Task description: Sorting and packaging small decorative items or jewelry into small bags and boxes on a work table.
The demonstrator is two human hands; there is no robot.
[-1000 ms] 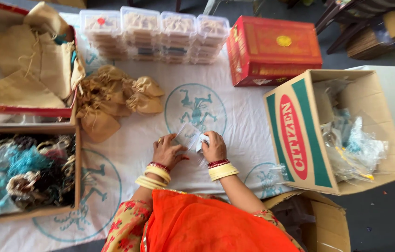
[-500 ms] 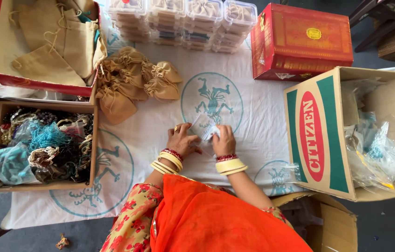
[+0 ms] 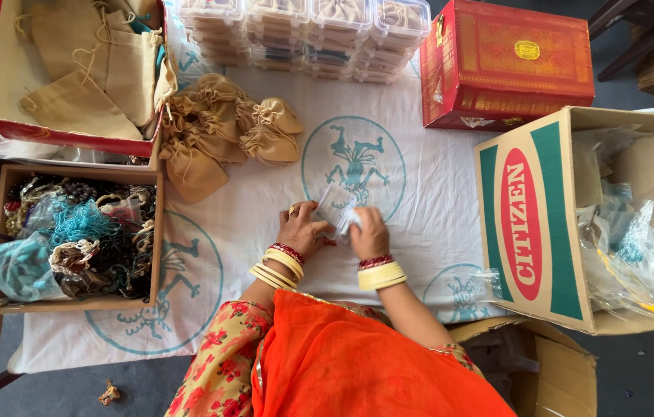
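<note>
On the white printed cloth, close to the person's body, the left hand and right hand pinch a small clear plastic pouch between them, fingers closed on its edges. Left of them sits a cardboard tray of beaded jewellery; right, a large open carton of plastic bags. Farther off lie tan drawstring pouches, stacked clear containers and a red box.

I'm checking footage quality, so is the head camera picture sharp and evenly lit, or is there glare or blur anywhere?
Head view: bright, soft, even light, weak shadows; left hand and right hand sharp, no motion blur; mild glare on the small clear plastic pouch they hold and the clear bags in the cardboard box; edges slightly bowed.
</note>
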